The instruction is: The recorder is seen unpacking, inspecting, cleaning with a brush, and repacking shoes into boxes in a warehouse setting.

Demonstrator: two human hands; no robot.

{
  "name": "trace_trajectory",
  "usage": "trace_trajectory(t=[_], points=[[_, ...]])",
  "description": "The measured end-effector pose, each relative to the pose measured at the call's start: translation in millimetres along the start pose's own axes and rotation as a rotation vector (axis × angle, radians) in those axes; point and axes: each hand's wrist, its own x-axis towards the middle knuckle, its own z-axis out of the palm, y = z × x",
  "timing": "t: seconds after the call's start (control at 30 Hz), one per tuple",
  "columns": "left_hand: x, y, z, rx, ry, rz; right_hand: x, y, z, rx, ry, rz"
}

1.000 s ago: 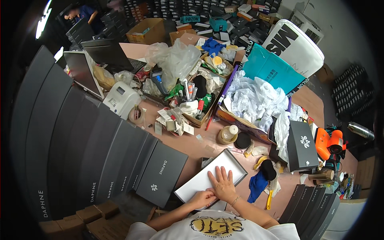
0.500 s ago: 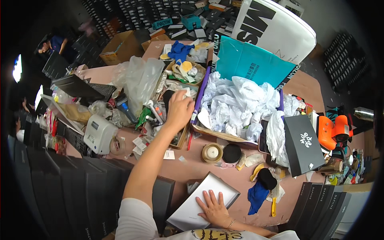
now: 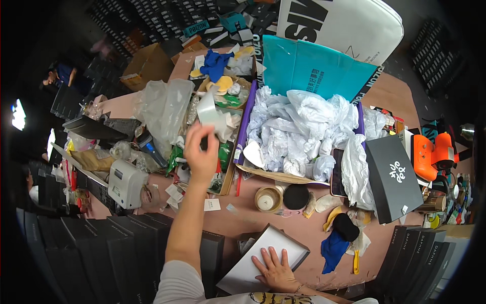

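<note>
1. The pale sheet, slightly glossy and curved, is up in the air above the cluttered carton, left of the bin with a purple edge.
2. The left hand grasps that sheet at its lower end — thumb and forefinger bent toward each other in a pinch, with a gap ringed between them. The exact contact at the fingertips is blurred.
3. The white-lined shallow box lies at a slant on the pinkish table, close to the person's body.
4. The right hand is flat and unclenched on the box's white surface, fingers spread, palm down — it presses or rests there, grasping nothing.
5. Beyond the box sit a tape roll and, just beside it, a black disc.
6. To the right lie a blue cloth, a black pad and a yellow-handled tool.
7. Farther out, crumpled white plastic fills the bin, and a dark grey box stands tilted near an orange device.
</note>
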Motion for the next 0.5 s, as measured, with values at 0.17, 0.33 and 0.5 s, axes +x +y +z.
trace_trajectory(t=[0.17, 0.33, 0.5], points=[[-105, 94, -115, -0.236, -0.092, -0.041, -2, 1, 2, 0.163, 0.239, -0.022], [-194, 174, -166, -0.426, -0.199, -0.233, -4, 3, -22, 1.867, 0.172, 0.230], [-267, 233, -205, -0.706, -0.358, -0.416, -24, -34, -21, 1.883, 0.276, 0.185]])
